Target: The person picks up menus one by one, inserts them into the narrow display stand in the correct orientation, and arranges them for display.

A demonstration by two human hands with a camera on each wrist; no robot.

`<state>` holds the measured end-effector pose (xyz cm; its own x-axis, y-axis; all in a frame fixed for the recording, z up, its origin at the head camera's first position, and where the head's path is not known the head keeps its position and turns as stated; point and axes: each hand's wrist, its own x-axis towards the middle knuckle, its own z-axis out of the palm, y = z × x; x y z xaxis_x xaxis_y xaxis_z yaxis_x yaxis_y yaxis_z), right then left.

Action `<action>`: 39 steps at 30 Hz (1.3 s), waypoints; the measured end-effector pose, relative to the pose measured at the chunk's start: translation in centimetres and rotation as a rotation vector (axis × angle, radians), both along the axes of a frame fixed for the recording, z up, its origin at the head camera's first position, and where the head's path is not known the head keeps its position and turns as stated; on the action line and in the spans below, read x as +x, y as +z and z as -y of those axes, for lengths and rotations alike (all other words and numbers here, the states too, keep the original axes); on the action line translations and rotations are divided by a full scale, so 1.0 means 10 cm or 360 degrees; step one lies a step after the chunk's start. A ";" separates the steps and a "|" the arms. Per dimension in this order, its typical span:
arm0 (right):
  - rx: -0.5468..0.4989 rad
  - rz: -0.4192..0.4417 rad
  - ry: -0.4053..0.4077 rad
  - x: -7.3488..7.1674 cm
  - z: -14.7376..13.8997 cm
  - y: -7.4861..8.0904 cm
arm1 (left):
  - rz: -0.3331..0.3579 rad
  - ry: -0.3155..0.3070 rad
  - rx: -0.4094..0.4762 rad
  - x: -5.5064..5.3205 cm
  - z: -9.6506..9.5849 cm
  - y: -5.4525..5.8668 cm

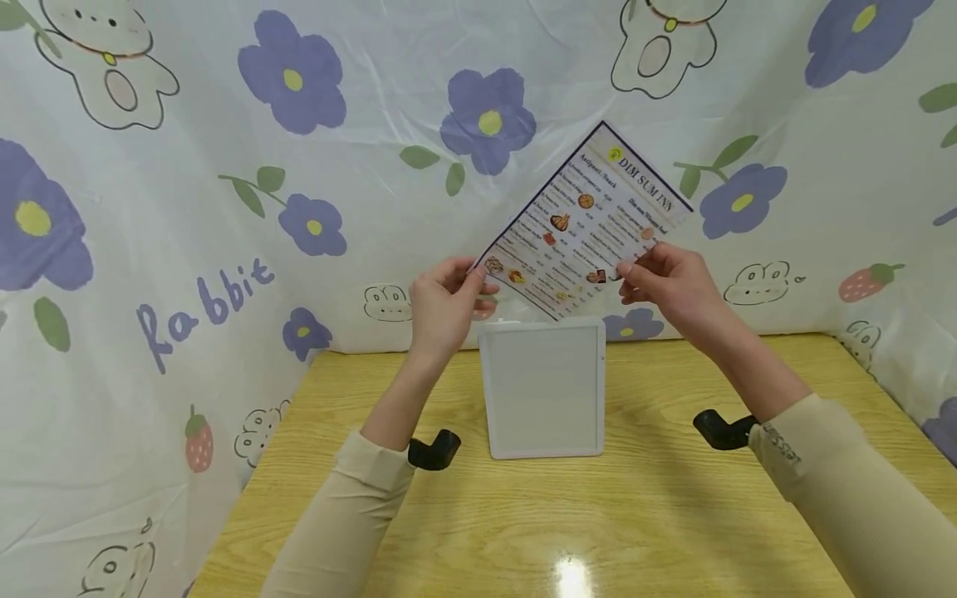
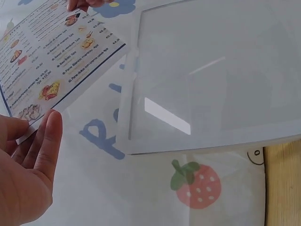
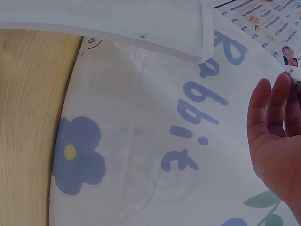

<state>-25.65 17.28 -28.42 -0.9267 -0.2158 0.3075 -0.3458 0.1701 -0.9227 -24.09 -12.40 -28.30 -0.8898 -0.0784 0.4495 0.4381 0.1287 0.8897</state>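
Menu sheet, head view: The menu sheet [image 1: 579,220] is in the air between the two hands, turned like a diamond, with its heading at the upper right and its printed side toward the person.
Left hand, head view: The left hand [image 1: 444,307] pinches the left corner between thumb and fingers, with only a small gap, the paper's own thickness.
Right hand, head view: The right hand [image 1: 676,286] pinches the lower right edge in the same manner.
White frame, head view: The white frame [image 1: 542,390] stands on the table [image 1: 598,515], in front of the patterned cloth [image 1: 389,241]. The sheet's lowest corner appears just beside its top edge; I cannot tell if they touch.
Good handling: The step seems to be the holding of the sheet at a good angle. It is better that both wrists turn together until the heading is level, with a gentle pull so the paper does not bend.
Corner grip, left wrist view: The thumb lies over the corner, and the other fingers are rather straight behind it. A light pinch is enough; a hard one could crease this corner.
Frame clearance, left wrist view: The sheet's blue-lined edge is near the frame's side, so one should lift the corner well away from it.
Right fingers, right wrist view: They are softly curved at the sheet's edge; the thumb is hidden, so from here I cannot tell how firm the grip is.
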 end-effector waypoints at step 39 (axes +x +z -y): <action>-0.0005 -0.0016 -0.0117 -0.13 0.12 0.01 | 0.0183 0.0081 -0.0045 -0.19 -0.04 -0.09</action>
<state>-26.98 16.07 -28.27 -0.9369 -0.1461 0.3177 -0.3419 0.1929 -0.9197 -25.95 -12.05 -29.17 -0.9309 -0.1137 0.3471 0.3253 0.1741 0.9294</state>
